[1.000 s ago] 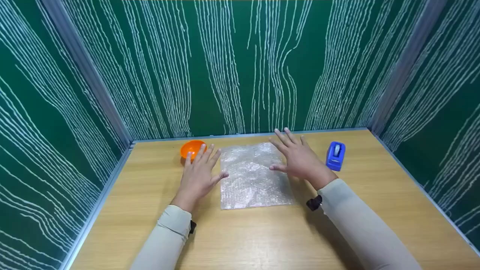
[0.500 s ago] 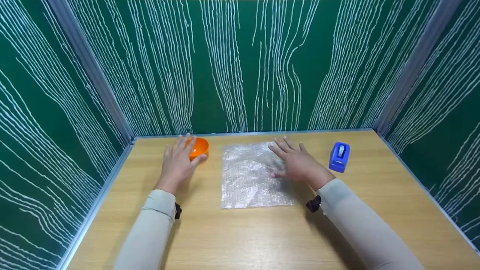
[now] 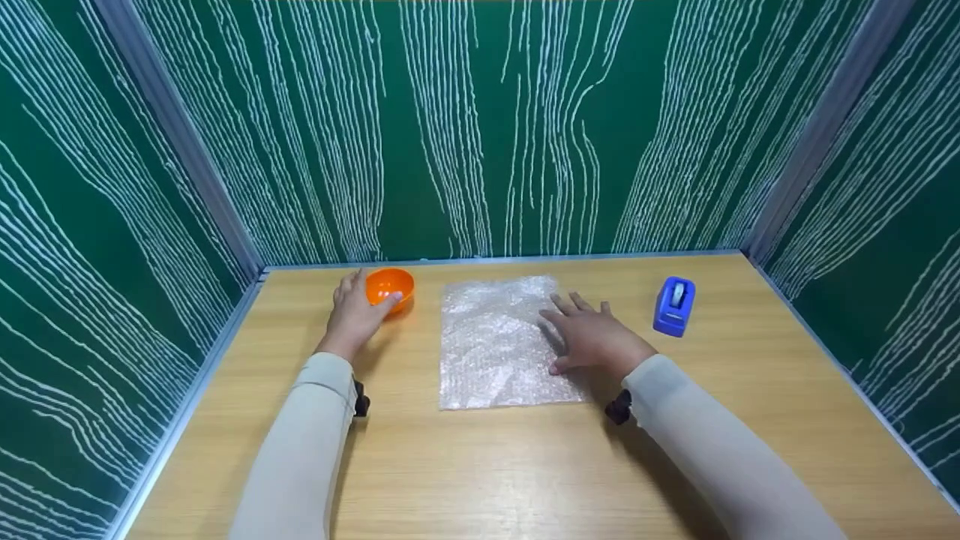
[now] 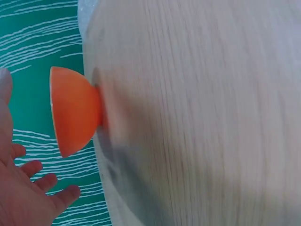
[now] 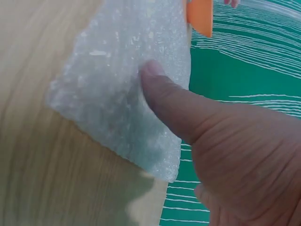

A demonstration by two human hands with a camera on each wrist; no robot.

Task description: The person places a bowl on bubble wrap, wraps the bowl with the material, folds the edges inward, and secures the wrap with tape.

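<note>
An orange bowl [image 3: 390,291] stands upright near the table's back edge, left of the middle. My left hand [image 3: 352,315] is at its left side, thumb and fingers spread about the rim. In the left wrist view a gap shows between the left hand [image 4: 28,188] and the bowl [image 4: 73,110]. A square sheet of bubble wrap [image 3: 495,345] lies flat in the middle of the table. Over its right part my right hand [image 3: 596,337] is held with fingers spread, gripping nothing. The right wrist view shows the thumb [image 5: 174,101] above the bubble wrap [image 5: 113,84]; contact cannot be told.
A blue tape dispenser [image 3: 673,306] with a roll of tape stands at the back right, beyond the right hand. Green panels with white wavy lines [image 3: 450,135] enclose the wooden table [image 3: 480,472] at the back and both sides.
My left hand has moved left, from in front of the bowl to its left side, and its fingers have bent toward the rim. The right hand has lowered slightly toward the bubble wrap.
</note>
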